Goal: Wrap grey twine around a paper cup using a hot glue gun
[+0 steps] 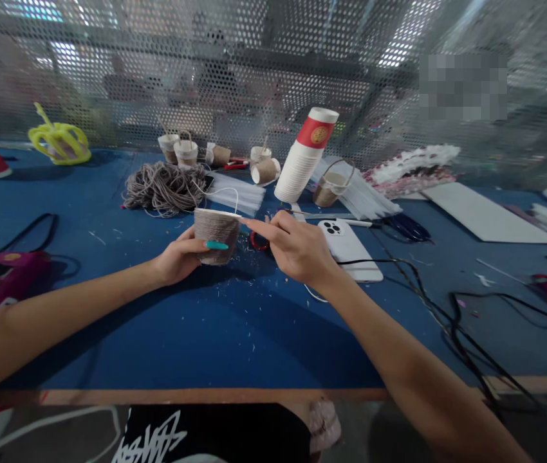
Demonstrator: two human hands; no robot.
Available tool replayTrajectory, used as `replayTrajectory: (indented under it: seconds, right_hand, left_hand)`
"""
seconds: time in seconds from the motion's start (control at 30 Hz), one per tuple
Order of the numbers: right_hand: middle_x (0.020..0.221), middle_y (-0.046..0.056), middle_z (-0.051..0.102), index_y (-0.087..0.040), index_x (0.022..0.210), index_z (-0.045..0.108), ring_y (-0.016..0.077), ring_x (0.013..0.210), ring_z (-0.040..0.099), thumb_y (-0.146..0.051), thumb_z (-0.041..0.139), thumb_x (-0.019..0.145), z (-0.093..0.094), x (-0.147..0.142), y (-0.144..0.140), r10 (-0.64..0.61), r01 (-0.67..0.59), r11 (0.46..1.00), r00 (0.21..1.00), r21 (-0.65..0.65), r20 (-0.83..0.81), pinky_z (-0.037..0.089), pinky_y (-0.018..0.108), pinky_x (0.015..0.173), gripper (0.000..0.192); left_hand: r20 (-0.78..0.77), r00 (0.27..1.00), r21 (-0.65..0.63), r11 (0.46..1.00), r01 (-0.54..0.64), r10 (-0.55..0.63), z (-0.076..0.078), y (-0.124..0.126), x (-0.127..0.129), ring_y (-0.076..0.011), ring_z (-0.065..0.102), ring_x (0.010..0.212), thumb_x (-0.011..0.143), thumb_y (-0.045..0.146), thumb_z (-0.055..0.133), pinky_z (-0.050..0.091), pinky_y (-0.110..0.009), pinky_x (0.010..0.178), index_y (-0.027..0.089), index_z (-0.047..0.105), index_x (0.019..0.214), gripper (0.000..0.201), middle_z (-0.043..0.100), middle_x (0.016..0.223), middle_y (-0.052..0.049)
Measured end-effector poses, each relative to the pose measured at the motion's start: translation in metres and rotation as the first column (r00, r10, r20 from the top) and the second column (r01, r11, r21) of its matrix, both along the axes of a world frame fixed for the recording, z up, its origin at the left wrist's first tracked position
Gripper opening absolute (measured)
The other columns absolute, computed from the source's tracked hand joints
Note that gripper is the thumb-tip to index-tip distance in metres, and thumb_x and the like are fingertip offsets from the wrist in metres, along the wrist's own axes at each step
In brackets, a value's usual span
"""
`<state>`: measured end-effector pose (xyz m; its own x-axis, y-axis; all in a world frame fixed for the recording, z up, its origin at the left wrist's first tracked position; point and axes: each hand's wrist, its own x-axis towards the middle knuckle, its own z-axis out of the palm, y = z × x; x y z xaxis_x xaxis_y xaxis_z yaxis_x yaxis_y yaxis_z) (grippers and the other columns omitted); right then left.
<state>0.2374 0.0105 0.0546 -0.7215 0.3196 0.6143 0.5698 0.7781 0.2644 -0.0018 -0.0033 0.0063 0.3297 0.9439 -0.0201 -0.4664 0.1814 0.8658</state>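
My left hand grips a small cup wound in grey-brown cord, thumb across its front. The cup is held a little above the blue table, its rim edged in white. My right hand has its index finger stretched to the right side of that rim, pressing the white cord there. Its other fingers are curled in. A thin white strand loops up behind the cup. Red-handled scissors lie partly hidden behind my right hand.
Behind are a heap of grey cord, a leaning stack of paper cups, small basket-like cups and clear glue sticks. A white phone and black cables lie right. A purple glue gun rests left.
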Motion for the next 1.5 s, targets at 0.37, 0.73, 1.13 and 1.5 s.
replayTrajectory:
  seconds: [0.37, 0.73, 1.13, 1.5]
  right_hand:
    - [0.082, 0.000, 0.051, -0.031, 0.137, 0.040, 0.0109, 0.057, 0.039, -0.005, 0.036, 0.097, 0.0031, -0.0009, -0.0016, -0.021, 0.022, 0.995, 1.000, -0.102, 0.009, 0.026, 0.025, 0.047, 0.047]
    - [0.076, -0.005, 0.050, -0.026, 0.127, 0.044, 0.0080, 0.054, 0.042, -0.006, 0.041, 0.096, -0.0028, -0.0061, 0.0012, 0.151, -0.365, 0.825, 0.878, -0.432, -0.454, 0.040, 0.023, 0.056, 0.038]
    - [0.094, 0.002, 0.064, -0.026, 0.141, 0.037, 0.0068, 0.055, 0.046, -0.009, 0.038, 0.098, -0.0021, -0.0053, -0.0048, 0.075, -0.125, 0.902, 0.988, -0.412, -0.134, 0.037, 0.023, 0.053, 0.046]
    - [0.092, 0.001, 0.064, -0.026, 0.142, 0.038, 0.0074, 0.052, 0.039, -0.009, 0.038, 0.097, -0.0019, -0.0043, -0.0042, 0.058, -0.102, 0.909, 0.991, -0.405, -0.119, 0.036, 0.023, 0.053, 0.048]
  left_hand:
    - [-0.012, 1.000, 0.010, 1.000, 0.016, -0.015, -0.0060, 0.0026, -0.0034, -0.0273, 0.072, 0.095, 0.061, 0.024, 0.075, 0.057, -0.043, 0.088, 0.020, 0.068, 0.110, 0.050, 0.077, 0.101, -0.004]
    - [-0.013, 1.000, -0.027, 0.999, -0.024, 0.024, -0.0004, -0.0011, 0.0002, -0.0273, 0.071, 0.090, 0.060, 0.019, 0.075, 0.054, -0.047, 0.091, 0.017, 0.068, 0.105, 0.046, 0.076, 0.095, -0.006]
    - [0.009, 1.000, 0.016, 1.000, 0.023, -0.023, 0.0011, -0.0008, 0.0014, -0.0228, 0.071, 0.090, 0.060, 0.021, 0.078, 0.055, -0.039, 0.088, 0.021, 0.068, 0.105, 0.046, 0.076, 0.095, -0.002]
    - [-0.037, 0.999, 0.012, 1.000, 0.011, -0.010, -0.0013, 0.0006, -0.0010, -0.0220, 0.069, 0.089, 0.061, 0.020, 0.076, 0.054, -0.038, 0.086, 0.020, 0.067, 0.105, 0.044, 0.074, 0.095, -0.003]
